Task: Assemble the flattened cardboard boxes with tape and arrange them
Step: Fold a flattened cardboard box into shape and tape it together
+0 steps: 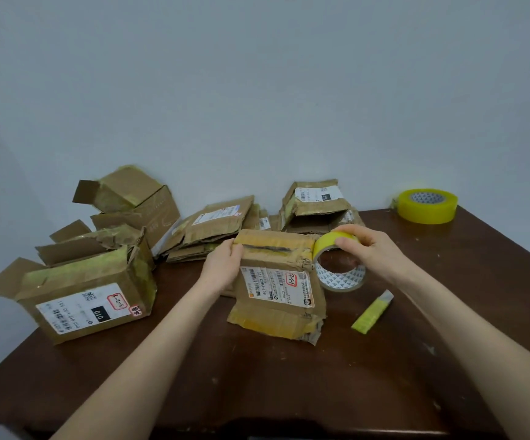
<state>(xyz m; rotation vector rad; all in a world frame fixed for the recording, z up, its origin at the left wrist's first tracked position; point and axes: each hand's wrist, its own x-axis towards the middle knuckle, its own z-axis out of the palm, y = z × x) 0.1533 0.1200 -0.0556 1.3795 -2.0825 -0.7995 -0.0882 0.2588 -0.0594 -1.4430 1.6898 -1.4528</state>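
A small worn cardboard box (278, 281) with a white shipping label stands in the middle of the dark wooden table (257, 376). My left hand (224, 265) grips its top left edge. My right hand (368, 249) grips a yellow tape roll (339, 262) held against the box's top right corner, where a tape strip lies over the dark seam. Flattened boxes (216, 227) lie in a pile behind.
Two assembled boxes, a labelled one (89, 293) and another (133, 201) behind it, stand at the left with flaps open. More boxes (317, 208) sit at the back by the wall. A second yellow tape roll (427, 204) is at the far right. A yellow utility knife (372, 312) lies right of the box.
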